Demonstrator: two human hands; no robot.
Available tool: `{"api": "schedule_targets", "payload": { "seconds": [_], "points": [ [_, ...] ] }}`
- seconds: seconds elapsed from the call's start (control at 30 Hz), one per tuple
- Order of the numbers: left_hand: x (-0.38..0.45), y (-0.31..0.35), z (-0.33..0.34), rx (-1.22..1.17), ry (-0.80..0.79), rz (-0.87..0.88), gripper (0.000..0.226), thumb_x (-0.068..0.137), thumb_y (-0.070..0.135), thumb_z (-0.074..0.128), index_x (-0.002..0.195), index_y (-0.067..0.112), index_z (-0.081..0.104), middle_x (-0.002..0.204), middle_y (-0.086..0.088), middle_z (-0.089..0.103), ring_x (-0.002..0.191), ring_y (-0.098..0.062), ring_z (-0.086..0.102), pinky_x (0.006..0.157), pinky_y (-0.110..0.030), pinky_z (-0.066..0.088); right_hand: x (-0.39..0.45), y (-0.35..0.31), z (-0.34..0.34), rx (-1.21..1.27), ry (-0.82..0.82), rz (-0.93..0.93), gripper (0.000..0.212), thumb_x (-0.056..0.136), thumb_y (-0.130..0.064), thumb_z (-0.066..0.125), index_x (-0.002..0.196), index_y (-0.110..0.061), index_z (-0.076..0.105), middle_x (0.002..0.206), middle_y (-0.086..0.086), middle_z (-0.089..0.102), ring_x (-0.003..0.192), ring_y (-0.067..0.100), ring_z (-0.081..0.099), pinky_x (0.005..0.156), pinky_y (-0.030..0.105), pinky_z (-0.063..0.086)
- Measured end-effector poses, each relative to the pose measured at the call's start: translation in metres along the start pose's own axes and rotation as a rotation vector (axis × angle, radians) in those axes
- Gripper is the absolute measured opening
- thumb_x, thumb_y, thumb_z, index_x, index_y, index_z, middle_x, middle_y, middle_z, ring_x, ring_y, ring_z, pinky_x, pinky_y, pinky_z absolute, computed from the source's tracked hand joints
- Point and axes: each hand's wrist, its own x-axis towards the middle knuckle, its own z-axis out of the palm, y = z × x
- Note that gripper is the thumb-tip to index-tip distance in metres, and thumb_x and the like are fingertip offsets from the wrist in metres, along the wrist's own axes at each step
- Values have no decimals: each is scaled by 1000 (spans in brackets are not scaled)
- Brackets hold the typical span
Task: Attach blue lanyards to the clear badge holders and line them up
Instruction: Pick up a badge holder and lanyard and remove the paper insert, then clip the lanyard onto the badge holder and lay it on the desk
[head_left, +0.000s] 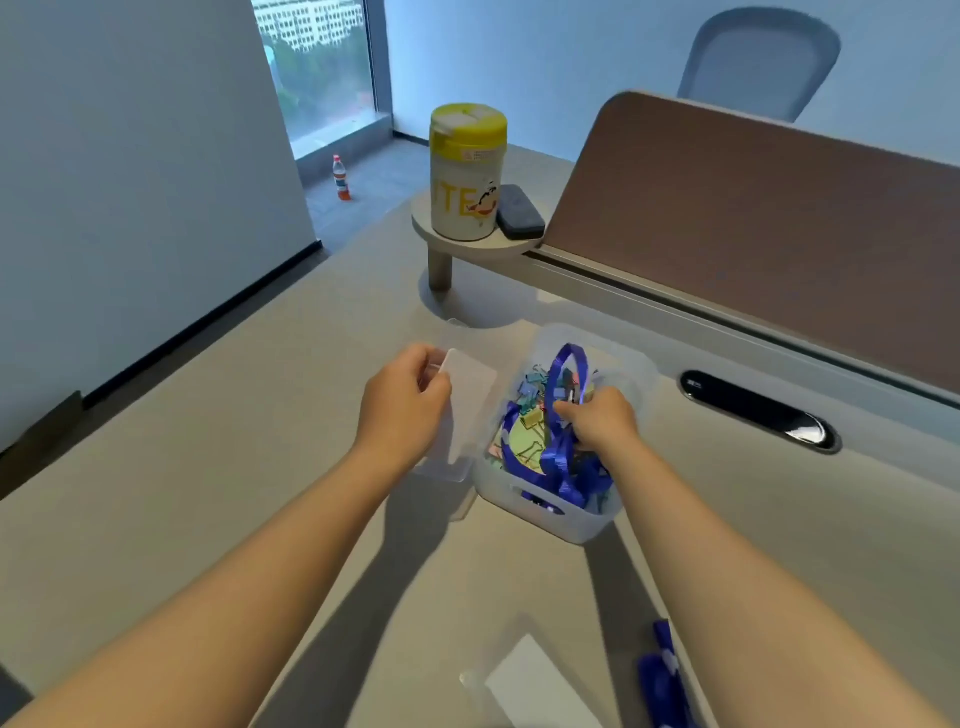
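My left hand (402, 402) holds a clear badge holder (470, 402) upright above the table, just left of a translucent plastic bin (550, 512). In the bin lie blue lanyards (563, 465) tangled with coloured binder clips. My right hand (597, 418) reaches into the bin and pinches the metal clip end of a blue lanyard whose loop (571, 364) stands up above the rim. At the near edge lies another clear badge holder (540, 686) with a white card, and a blue lanyard (667, 675) beside it.
A yellow-lidded canister (465, 174) and a dark case (519, 212) sit on a small raised shelf (470, 244). A brown desk divider (753, 218) runs along the back right. A black cable slot (758, 410) lies right of the bin. More clear holders (444, 470) lie under my left hand.
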Motion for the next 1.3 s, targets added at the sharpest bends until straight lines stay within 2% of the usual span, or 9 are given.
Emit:
{"api": "schedule_targets", "payload": {
  "seconds": [0.07, 0.23, 0.3, 0.37, 0.47, 0.63, 0.8, 1.0, 1.3],
  "points": [
    [-2, 1, 2, 12, -32, 12, 18, 91, 12, 44, 103, 6, 58, 89, -1, 54, 82, -18, 49, 54, -21, 37, -7, 4, -1, -118, -53, -21, 36, 89, -25, 55, 58, -13, 40, 58, 5, 45, 51, 19, 43, 52, 29, 37],
    [-16, 20, 17, -3, -113, 63, 20, 92, 13, 44, 105, 6, 57, 99, -10, 61, 86, -20, 52, 68, -30, 42, -30, 15, -29, -240, 7, -101, 43, 91, -26, 48, 52, -14, 38, 54, 3, 39, 49, 16, 36, 48, 27, 27],
    [-26, 33, 28, 3, -144, 107, 21, 92, 14, 45, 106, 6, 57, 107, -14, 64, 87, -21, 53, 70, -31, 44, -46, 24, -50, -248, 41, -133, 39, 91, -23, 49, 57, -5, 47, 61, 11, 49, 57, 23, 46, 54, 31, 34],
    [-42, 47, 43, 26, -189, 177, 21, 93, 16, 44, 108, 8, 56, 111, -13, 64, 87, -19, 51, 63, -25, 45, -63, 41, -74, -260, 81, -154, 34, 91, -21, 50, 83, 10, 61, 88, 26, 65, 85, 37, 59, 73, 37, 45],
    [-72, 69, 69, 62, -249, 280, 20, 93, 14, 43, 107, 8, 56, 103, -13, 65, 80, -17, 49, 57, -21, 40, -89, 78, -110, -290, 115, -144, 39, 91, -19, 49, 106, 16, 59, 115, 32, 61, 107, 42, 56, 90, 42, 45],
    [-145, 98, 125, 141, -348, 415, 25, 91, 11, 43, 113, 7, 55, 103, -13, 68, 80, -22, 54, 67, -28, 37, -130, 161, -171, -267, 181, -62, 30, 91, -16, 50, 105, 7, 64, 114, 23, 66, 107, 32, 59, 89, 35, 45],
    [-209, 98, 172, 241, -413, 589, 28, 90, 13, 44, 116, 10, 54, 107, -16, 67, 96, -34, 59, 78, -41, 49, -163, 243, -198, -243, 233, 31, 30, 90, -12, 51, 107, 10, 62, 114, 28, 65, 103, 34, 63, 85, 35, 48],
    [-266, 72, 211, 317, -371, 906, 30, 93, 14, 39, 119, 12, 54, 111, -14, 65, 98, -33, 57, 64, -32, 35, -198, 333, -192, -258, 342, 62, 33, 90, -15, 52, 119, -2, 58, 124, 15, 60, 115, 28, 54, 97, 33, 41],
    [-318, 42, 198, 394, -291, 1075, 33, 96, 14, 31, 124, 15, 49, 112, -12, 65, 98, -30, 57, 70, -35, 45, -245, 392, -169, -520, 557, 72, 39, 92, -7, 39, 128, -10, 54, 134, 13, 53, 121, 30, 50, 97, 37, 41]
  ]
}}
